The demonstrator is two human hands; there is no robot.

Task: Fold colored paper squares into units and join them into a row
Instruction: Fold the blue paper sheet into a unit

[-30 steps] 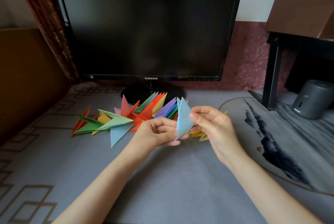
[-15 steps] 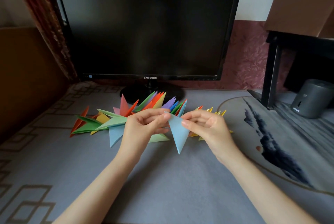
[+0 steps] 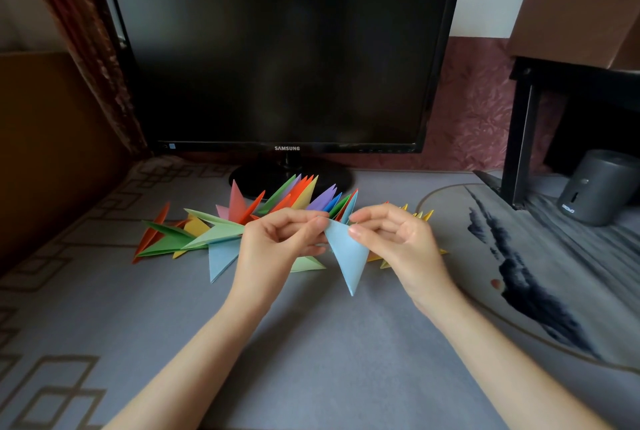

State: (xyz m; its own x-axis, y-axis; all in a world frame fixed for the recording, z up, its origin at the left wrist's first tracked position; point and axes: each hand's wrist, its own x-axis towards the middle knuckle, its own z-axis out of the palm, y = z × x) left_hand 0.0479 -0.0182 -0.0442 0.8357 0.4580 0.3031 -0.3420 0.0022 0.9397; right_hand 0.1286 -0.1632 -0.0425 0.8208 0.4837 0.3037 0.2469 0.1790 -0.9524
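**Above the grey mat (image 3: 311,343), both hands pinch a pale blue unit (image 3: 346,256)**

In front of the dark monitor (image 3: 277,48), the left hand (image 3: 277,242) and the right hand (image 3: 394,239) meet at the top edge of the pale blue unit, a folded paper triangle. The left thumb and forefinger nip its upper left corner, and the other fingers curl into the palm. The right thumb and forefinger nip its upper right corner, with the remaining fingers loosely bent behind. The unit hangs between them with its long point aimed down at the mat, clear of the surface.

Just behind the hands, the row of joined units (image 3: 214,228) lies on the mat. It fans out in orange, green, yellow, pink, red, purple and blue, with its spikes pointing up and to the left. Whether the held unit is already slotted into that row is hidden by the fingers. A few yellow points (image 3: 420,214) peek out beyond the right hand. On the far right a grey cylinder (image 3: 602,187) stands beside a black stand leg (image 3: 523,138).
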